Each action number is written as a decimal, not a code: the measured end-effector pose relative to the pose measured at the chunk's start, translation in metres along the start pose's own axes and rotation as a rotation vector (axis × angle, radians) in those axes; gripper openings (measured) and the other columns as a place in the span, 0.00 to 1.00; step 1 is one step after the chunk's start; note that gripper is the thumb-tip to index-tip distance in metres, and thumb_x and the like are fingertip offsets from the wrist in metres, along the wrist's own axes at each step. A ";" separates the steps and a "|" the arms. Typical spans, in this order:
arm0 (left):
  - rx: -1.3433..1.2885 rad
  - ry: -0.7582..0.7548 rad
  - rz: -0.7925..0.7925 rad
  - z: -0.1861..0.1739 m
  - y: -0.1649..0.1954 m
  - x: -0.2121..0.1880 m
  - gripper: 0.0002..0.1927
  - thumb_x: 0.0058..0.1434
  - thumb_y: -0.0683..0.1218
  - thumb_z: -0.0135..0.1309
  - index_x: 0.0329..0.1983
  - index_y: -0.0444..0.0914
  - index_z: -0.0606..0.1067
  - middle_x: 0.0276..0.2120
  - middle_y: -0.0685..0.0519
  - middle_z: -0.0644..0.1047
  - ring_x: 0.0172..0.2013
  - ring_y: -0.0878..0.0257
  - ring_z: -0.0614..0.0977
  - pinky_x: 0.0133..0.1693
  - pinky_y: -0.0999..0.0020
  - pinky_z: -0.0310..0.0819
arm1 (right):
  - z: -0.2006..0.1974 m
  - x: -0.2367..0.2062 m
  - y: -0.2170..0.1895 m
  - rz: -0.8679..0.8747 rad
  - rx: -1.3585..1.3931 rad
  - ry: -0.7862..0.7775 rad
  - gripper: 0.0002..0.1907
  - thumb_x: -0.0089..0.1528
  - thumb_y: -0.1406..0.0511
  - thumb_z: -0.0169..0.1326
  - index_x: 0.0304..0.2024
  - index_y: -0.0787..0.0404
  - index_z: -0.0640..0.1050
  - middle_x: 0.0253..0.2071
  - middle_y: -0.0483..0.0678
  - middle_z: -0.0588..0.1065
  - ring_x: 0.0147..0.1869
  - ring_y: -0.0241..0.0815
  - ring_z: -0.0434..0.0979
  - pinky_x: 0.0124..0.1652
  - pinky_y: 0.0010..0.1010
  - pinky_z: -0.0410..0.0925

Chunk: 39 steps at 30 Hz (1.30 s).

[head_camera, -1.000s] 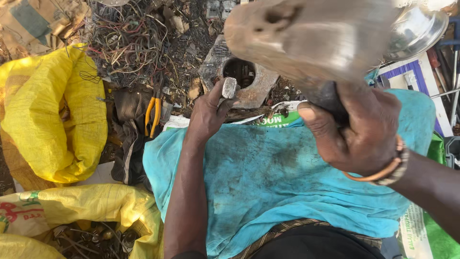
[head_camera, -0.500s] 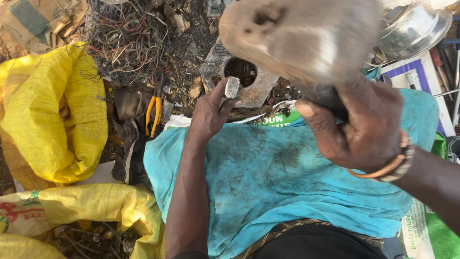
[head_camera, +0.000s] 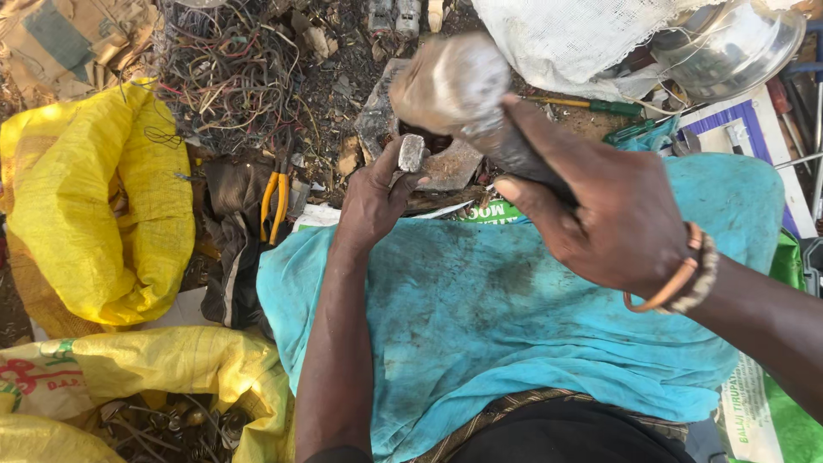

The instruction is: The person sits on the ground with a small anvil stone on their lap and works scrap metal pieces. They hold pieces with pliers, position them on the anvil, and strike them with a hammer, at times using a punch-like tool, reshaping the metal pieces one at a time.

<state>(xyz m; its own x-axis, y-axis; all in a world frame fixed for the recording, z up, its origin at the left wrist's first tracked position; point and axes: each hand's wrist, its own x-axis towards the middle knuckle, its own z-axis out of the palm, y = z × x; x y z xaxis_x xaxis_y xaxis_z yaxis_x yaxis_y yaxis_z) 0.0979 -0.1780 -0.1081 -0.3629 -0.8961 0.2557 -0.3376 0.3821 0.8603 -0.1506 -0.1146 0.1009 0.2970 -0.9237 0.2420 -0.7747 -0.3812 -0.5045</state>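
My left hand (head_camera: 370, 199) pinches a small grey metal block (head_camera: 411, 153) upright against a worn flat metal plate with a round hole (head_camera: 450, 163) on the ground. My right hand (head_camera: 600, 206) grips the dark handle of a heavy hammer; its big rusty head (head_camera: 450, 84) hangs blurred just above the block and hides most of the plate's hole. A soiled turquoise cloth (head_camera: 514, 317) covers my lap under both forearms.
Yellow-handled pliers (head_camera: 274, 204) lie left of the plate beside dark rags. A tangle of wires (head_camera: 225, 73) lies beyond. Yellow sacks (head_camera: 111, 206) sit at the left, a white mesh sack (head_camera: 574, 39) and a steel bowl (head_camera: 729, 47) at the upper right, with screwdrivers (head_camera: 591, 106) close by.
The hammer head has swung down and left from high up near the camera to just above the block. My left hand keeps holding the block in place.
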 end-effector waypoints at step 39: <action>-0.518 0.773 -0.578 -0.026 -0.050 -0.026 0.17 0.76 0.44 0.54 0.60 0.27 0.73 0.43 0.50 0.73 0.42 0.63 0.70 0.45 0.65 0.66 | 0.132 -0.081 0.097 0.335 -0.139 -0.329 0.11 0.63 0.58 0.58 0.43 0.56 0.83 0.36 0.56 0.80 0.34 0.59 0.80 0.33 0.48 0.72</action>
<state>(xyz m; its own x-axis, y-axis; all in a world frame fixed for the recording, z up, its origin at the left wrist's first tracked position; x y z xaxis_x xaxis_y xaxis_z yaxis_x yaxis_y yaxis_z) 0.1472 -0.1802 -0.1465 0.4372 -0.8782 -0.1941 0.1901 -0.1207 0.9743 -0.1759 -0.0818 -0.0771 0.1622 -0.9662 -0.2005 -0.9184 -0.0735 -0.3888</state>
